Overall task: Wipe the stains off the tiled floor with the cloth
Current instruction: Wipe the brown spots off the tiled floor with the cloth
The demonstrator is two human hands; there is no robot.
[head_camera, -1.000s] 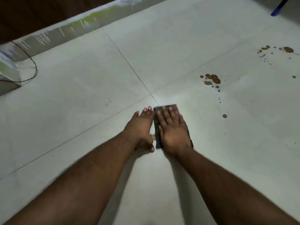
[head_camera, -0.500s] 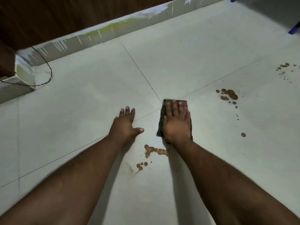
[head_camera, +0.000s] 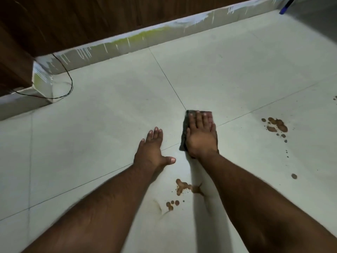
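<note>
My right hand (head_camera: 200,137) lies flat with straight fingers on a folded dark grey cloth (head_camera: 183,141), pressing it to the pale tiled floor (head_camera: 109,125) where the tile joints cross. My left hand (head_camera: 151,151) rests flat on the floor a little to the left of the cloth, thumb spread out. A brown stain (head_camera: 184,187) with small drops (head_camera: 172,203) lies between my forearms, nearer to me than the cloth. A second brown stain (head_camera: 275,124) with a trail of drops lies to the right of the cloth.
A paint-streaked skirting (head_camera: 145,36) under dark wood panelling runs along the far side. A black cable (head_camera: 67,84) loops on the floor at the left corner. A blue object (head_camera: 285,7) shows at the top right. More brown spots (head_camera: 335,98) sit at the right edge.
The cloth and my right hand slid forward off the near stain, which now shows between my arms. My left hand moved away from the cloth to the left. The view shifted.
</note>
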